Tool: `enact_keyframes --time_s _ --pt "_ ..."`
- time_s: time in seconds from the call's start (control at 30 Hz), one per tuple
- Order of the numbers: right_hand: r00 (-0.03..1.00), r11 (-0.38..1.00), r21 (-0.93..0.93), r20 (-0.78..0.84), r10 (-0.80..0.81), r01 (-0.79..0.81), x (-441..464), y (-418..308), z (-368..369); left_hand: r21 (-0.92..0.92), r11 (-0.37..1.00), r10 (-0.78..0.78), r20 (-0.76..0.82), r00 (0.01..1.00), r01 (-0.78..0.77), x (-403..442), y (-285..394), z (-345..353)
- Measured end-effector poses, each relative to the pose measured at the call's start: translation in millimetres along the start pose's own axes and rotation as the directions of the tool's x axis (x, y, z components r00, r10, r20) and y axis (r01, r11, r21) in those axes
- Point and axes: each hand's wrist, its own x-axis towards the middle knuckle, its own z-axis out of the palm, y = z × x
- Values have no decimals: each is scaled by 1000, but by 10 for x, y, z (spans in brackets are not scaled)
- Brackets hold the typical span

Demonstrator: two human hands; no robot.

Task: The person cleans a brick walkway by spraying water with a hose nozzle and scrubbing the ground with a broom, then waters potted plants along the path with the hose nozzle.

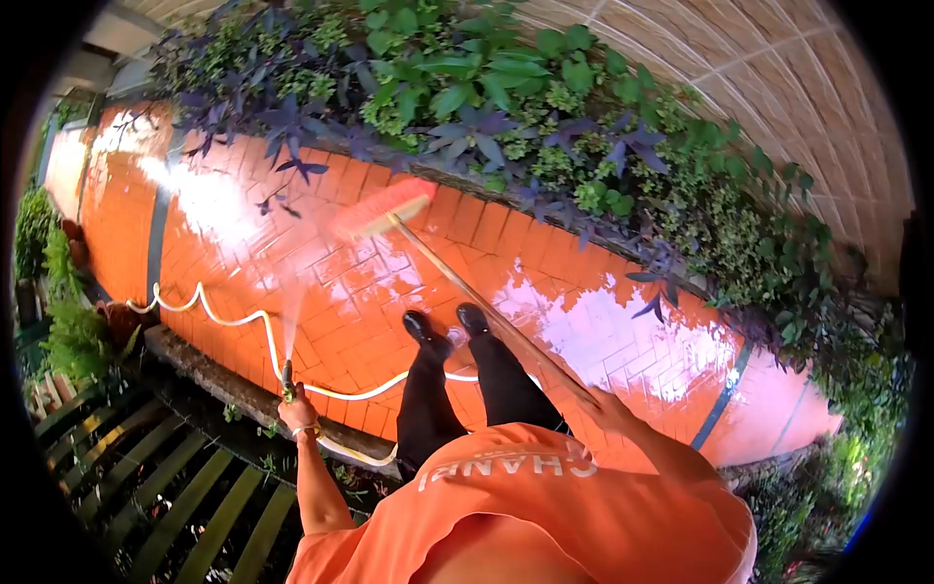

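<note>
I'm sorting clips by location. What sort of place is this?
Outdoors, most likely a garden path or patio, though whether it belongs to a home I can't tell. The signs are wet orange paving, a long bed of green and purple plants along it, and a wall behind.

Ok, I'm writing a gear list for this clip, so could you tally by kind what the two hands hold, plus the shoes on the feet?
Broom, in the right hand: 1
Spray nozzle, in the left hand: 1
Dark shoes: 2
Total: 4
</note>
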Motion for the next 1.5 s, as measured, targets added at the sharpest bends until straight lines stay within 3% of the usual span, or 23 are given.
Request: enact_keyframes --time_s 0.07,0.13,0.17,0.2,0.23,0.3,0.4,0.47,0.57,0.63,0.67,0.7,0.77,0.83,0.9,1.07,1.2,1.27,1.37,1.4,1.47,1.5 --pt "988 987 61 -34 152 -150 -642 253 -106 -60 992 -105 53 993 108 -48 36 48" --pt "982 983 53 -63 178 -175 -718 384 -93 -57 973 -219 111 969 226 -60 108 134" --pt "979 981 44 -76 189 -187 -759 446 -70 -50 975 -210 133 969 218 -35 66 205" --pt "961 961 -68 -79 263 -269 -594 226 -62 61 989 -141 113 984 134 58 -49 286" --pt "958 960 -62 -101 268 -275 -545 225 24 160 986 -65 95 993 49 125 -10 407" --pt "972 971 -104 -113 206 -217 -486 338 147 -37 994 -95 117 989 100 -29 204 548" --pt "983 988 -55 -123 134 -142 -229 257 205 -143 951 -224 284 932 273 -310 583 459" --pt "988 996 -69 -142 54 -64 7 250 185 -160 954 -210 252 945 255 -351 353 509" --pt "998 999 52 -70 -4 7 235 45 -17 -148 949 -249 194 949 279 -721 334 381" --pt "959 929 250 143 243 -273 181 -308 -245 -171 940 -284 94 954 296 -937 35 323" --pt "965 912 329 175 196 -245 203 -163 -257 -71 965 -252 26 967 254 -1049 -183 311" --pt "962 907 331 175 211 -260 226 -30 -296 -180 930 -309 94 946 322 -1160 -421 266" --pt "957 888 382 228 179 -257 225 300 -491 -2 974 -226 -31 974 226 -1733 -364 280" --pt "951 890 390 279 129 -236 85 505 -813 245 969 18 -115 993 11 -2393 -149 326" --pt "946 908 338 286 151 -247 -122 812 -1139 332 943 78 -113 991 -36 -2968 -36 478" --pt "946 961 147 262 191 -235 -924 1621 -1842 414 899 -130 -61 990 144 -4125 158 774" --pt "939 964 56 249 238 -260 -1421 2220 -2173 336 909 -218 -124 968 247 -4756 -269 796" --pt "948 976 53 254 190 -210 -1476 2631 -2239 446 840 -311 -73 948 310 -4992 -539 879" --pt "947 978 9 254 198 -207 -1485 2918 -2227 422 881 -247 23 969 214 -5534 -322 1037" --pt "949 980 3 250 192 -199 -1453 3044 -2187 348 927 -159 30 987 139 -5701 -336 1125" --pt "984 994 -100 167 59 -43 -1479 3252 -2160 323 942 -120 69 990 92 -6002 -340 1290" --pt "985 993 -112 161 65 -47 -1577 3276 -2181 326 941 -130 97 987 92 -6154 -332 1363"
